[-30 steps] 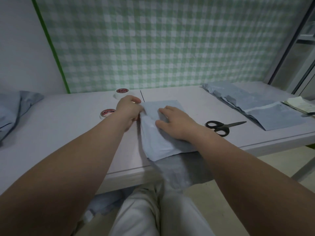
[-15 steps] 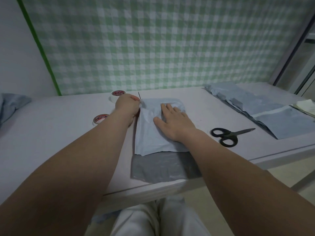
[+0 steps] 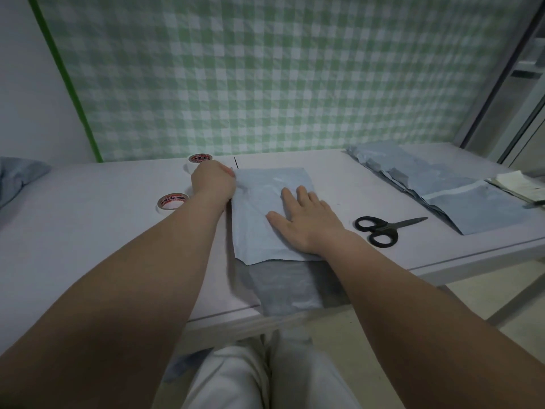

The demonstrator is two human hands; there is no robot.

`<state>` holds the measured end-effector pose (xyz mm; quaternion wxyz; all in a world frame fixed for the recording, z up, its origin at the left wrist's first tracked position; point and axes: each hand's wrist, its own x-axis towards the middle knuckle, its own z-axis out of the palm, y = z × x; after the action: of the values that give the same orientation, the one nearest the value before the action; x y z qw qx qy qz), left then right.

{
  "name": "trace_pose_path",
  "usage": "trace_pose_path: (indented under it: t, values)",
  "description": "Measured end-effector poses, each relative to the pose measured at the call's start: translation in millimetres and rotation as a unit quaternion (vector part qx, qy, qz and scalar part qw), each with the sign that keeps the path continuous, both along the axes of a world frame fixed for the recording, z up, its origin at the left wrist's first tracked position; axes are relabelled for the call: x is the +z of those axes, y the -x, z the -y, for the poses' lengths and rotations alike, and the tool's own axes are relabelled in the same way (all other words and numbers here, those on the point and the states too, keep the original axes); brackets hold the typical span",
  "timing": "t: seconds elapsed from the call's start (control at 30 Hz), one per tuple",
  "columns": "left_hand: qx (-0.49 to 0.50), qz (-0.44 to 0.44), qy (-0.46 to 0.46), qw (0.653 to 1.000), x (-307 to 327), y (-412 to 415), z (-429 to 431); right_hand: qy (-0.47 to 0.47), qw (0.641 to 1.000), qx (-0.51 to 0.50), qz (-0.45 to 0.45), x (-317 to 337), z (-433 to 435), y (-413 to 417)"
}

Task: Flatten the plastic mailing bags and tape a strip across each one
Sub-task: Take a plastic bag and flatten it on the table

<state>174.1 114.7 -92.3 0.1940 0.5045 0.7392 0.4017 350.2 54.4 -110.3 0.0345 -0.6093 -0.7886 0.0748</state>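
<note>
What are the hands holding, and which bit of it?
The left hand pinches the mailing bag at its far left corner. The right hand only presses flat on it.

No text can be read. The nearer tape roll (image 3: pixel 172 201) and the farther tape roll (image 3: pixel 200 158) both carry red print, too blurred to make out.

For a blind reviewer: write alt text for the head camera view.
A person's right hand presses flat on a pale blue mailing bag on a table, while the left hand grips its far left corner. Two tape rolls lie left, black scissors right.
</note>
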Motion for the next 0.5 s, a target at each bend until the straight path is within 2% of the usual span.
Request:
trace_pose_path:
  t: [0.07,0.13,0.27,0.4,0.5]
  values:
    - [-0.017,-0.126,-0.003,0.992,-1.1,-3.0,5.5,0.015,1.000,-0.007,-0.001,2.2,7.0,-2.3]
    - [-0.050,-0.214,-0.011,0.975,-2.5,-6.5,9.0,0.022,1.000,-0.012,-0.003,2.8,12.8,-3.6]
    - [-0.102,-0.329,0.026,0.938,0.6,-6.6,21.5,0.021,1.000,-0.016,0.005,3.6,20.1,-5.3]
    - [-0.122,-0.448,0.069,0.883,6.3,-10.4,46.6,0.024,0.999,-0.032,0.012,8.8,19.7,-1.9]
    - [-0.106,-0.500,-0.003,0.859,12.2,-17.6,57.3,-0.005,0.998,-0.055,-0.023,17.7,14.8,5.5]
